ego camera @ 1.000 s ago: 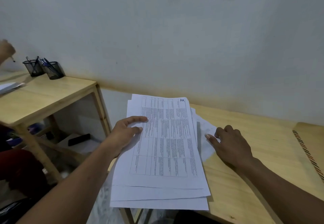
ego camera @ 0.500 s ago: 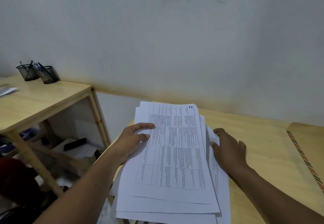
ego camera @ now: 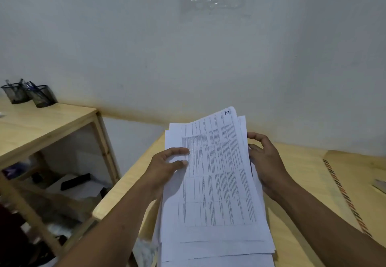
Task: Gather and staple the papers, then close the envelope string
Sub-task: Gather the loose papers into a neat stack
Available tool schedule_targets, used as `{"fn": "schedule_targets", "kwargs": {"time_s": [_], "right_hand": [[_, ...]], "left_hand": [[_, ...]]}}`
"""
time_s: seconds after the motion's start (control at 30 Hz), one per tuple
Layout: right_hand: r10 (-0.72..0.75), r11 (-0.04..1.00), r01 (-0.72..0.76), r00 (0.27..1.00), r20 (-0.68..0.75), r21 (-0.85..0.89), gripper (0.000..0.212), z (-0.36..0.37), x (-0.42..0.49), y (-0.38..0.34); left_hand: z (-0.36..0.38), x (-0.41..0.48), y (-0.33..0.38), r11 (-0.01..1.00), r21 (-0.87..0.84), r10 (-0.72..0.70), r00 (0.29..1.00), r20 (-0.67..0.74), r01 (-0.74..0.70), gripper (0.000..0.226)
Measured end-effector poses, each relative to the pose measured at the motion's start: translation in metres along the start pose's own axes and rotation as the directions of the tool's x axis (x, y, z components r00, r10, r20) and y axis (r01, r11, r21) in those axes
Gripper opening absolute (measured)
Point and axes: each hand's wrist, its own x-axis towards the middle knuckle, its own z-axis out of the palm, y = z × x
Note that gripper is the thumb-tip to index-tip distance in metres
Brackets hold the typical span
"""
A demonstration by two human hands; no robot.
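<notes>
Papers (ego camera: 217, 183) are held in a loose pile between two hands, with the far end tipped up off the wooden table (ego camera: 302, 172). The left hand (ego camera: 165, 168) grips the left edge, two fingertips bent onto the top sheet. The right hand (ego camera: 265, 162) curls round the right edge. A brown envelope (ego camera: 359, 183) lies to the right. Two pen cups (ego camera: 41, 95) stand on a side table (ego camera: 41, 124) by the white wall (ego camera: 188, 68). A moment ago the papers lay flat and more spread out.

Uneven papers (ego camera: 217, 183) between left hand (ego camera: 165, 168) and right hand (ego camera: 265, 162), above wooden table (ego camera: 302, 183).
</notes>
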Motion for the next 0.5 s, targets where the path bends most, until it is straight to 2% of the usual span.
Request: {"fn": "schedule_targets", "kwargs": {"time_s": [0.13, 0.27, 0.33, 0.43, 0.5], "right_hand": [[-0.017, 0.999, 0.019, 0.998, -0.057, 0.049, 0.02, -0.011, -0.003, -0.013], [0.136, 0.981, -0.143, 0.989, 0.055, 0.133, 0.036, -0.032, -0.006, -0.016], [0.163, 0.982, -0.166, 0.986, 0.034, 0.094, 0.043, -0.045, -0.009, -0.015], [0.058, 0.998, -0.06, 0.997, -0.059, -0.029, 0.044, -0.058, -0.013, -0.029], [-0.127, 0.985, 0.106, 0.98, -0.151, -0.137, 0.04, -0.068, -0.013, -0.049]], "left_hand": [[0.022, 0.0, 0.004, 0.998, -0.007, 0.058, 0.998, 0.021, -0.058, 0.03], [0.042, 0.004, 0.008, 0.997, 0.008, 0.082, 0.997, 0.012, -0.082, 0.027], [0.055, 0.006, 0.016, 0.993, 0.002, 0.115, 0.993, 0.01, -0.115, 0.025], [0.077, 0.015, 0.041, 0.979, -0.017, 0.204, 0.979, -0.021, -0.204, 0.025], [0.091, 0.021, 0.067, 0.952, -0.017, 0.306, 0.952, -0.021, -0.306, 0.026]]}}
